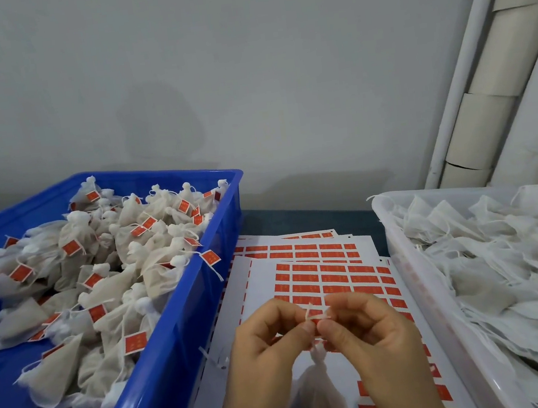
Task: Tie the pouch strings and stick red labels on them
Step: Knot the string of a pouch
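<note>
Grey wall point(243, 70) behind a dark table point(307, 219), red label sheets point(331, 271) between blue crate point(189, 334) and white bin point(420, 286), left hand point(261, 341) and right hand point(373, 330) both pinching the strings point(312, 312), pouch point(314, 393) dangling over the sheets, neck up, long axis upright

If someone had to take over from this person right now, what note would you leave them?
Left hand and right hand: both pinch the thin white string of one white mesh pouch, over the sheets of red rectangular labels.
Done: tied, labelled pouches fill the blue plastic crate on the left.
To do: finish this knot, label it; untied pouches wait in the white plastic tub on the right.
</note>
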`<state>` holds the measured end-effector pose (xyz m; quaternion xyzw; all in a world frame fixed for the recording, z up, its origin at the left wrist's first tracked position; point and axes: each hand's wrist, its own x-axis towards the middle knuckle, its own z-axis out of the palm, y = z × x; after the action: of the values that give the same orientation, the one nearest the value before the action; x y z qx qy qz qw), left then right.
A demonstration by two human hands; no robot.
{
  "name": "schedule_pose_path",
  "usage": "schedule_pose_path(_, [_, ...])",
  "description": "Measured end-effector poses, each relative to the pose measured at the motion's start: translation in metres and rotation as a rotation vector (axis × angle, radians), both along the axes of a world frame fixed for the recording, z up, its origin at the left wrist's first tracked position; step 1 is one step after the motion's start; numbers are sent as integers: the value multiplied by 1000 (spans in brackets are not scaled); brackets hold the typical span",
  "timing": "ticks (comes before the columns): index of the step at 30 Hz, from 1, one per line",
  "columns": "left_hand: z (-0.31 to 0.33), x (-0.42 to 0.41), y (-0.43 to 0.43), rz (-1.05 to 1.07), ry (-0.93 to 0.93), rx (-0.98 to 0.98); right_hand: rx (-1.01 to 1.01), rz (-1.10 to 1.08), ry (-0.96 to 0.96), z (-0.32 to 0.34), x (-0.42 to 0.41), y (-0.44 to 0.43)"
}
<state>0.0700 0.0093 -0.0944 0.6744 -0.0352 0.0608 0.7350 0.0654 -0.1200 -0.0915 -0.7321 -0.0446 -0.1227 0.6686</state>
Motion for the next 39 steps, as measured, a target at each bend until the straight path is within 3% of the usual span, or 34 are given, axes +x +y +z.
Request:
schedule_pose_path(10, [-3, 0, -3, 23, -42, 144, -76, 14, 54, -1, 4, -2])
schedule_pose_path(16, [1, -1, -2, -83, 31, 48, -17, 5, 63, 1, 4, -3])
schedule_pose_path(22, [0, 0, 4, -36, 15, 21, 87, 99, 148, -5, 7, -1])
schedule_pose_path(29, [-2, 1, 1, 19, -23, 13, -88, 35, 32, 0, 6, -4])
schedule_pose_path(32, [-3, 4, -2, 182, -7, -11, -176, 5, 1, 13, 14, 2])
schedule_pose_path(35, [-6, 9, -1, 375, 79, -109, -333, -10, -115, 46, 32, 14])
schedule_pose_path(39, [-10, 15, 4, 434, 156, -149, -443, 57, -297, 104, 64, 50])
